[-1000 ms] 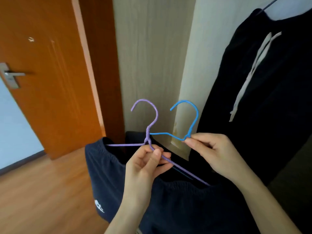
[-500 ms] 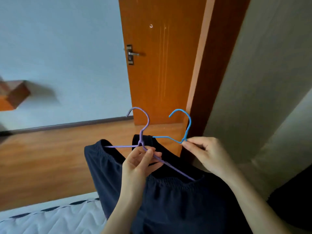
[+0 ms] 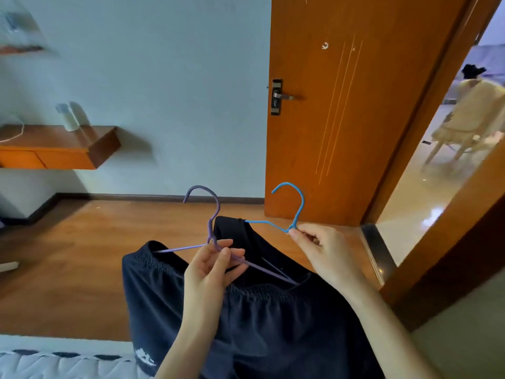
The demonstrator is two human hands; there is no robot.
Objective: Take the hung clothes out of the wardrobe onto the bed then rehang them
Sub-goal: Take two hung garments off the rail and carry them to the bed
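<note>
From the head camera, the person stands by the bed (image 3: pixel 49 362), whose quilted white corner shows at the lower left, with both hands raised in front of them. The left hand (image 3: pixel 216 266) pinches a purple hanger (image 3: pixel 209 231) just below its twisted neck, thumb and fingers closed on the wire. A pair of navy shorts (image 3: pixel 259 324) hangs from that hanger by its gathered waistband, a small white logo (image 3: pixel 144 359) near the hem.

The right hand (image 3: pixel 319 250) pinches a blue hanger (image 3: pixel 302 203) at the base of its hook, fingertips together on the wire. One blue arm runs into a darker garment (image 3: pixel 232 233) hanging just behind the shorts. The two hooks stand upright side by side, apart from each other, above the wooden floor (image 3: pixel 68 255).

Behind them an orange door (image 3: pixel 341 119) with a metal handle (image 3: pixel 282 96) stands open. A wooden shelf (image 3: pixel 54 149) is fixed to the pale wall on the left. Through the doorway a pale chair (image 3: pixel 470 121) is blurred.
</note>
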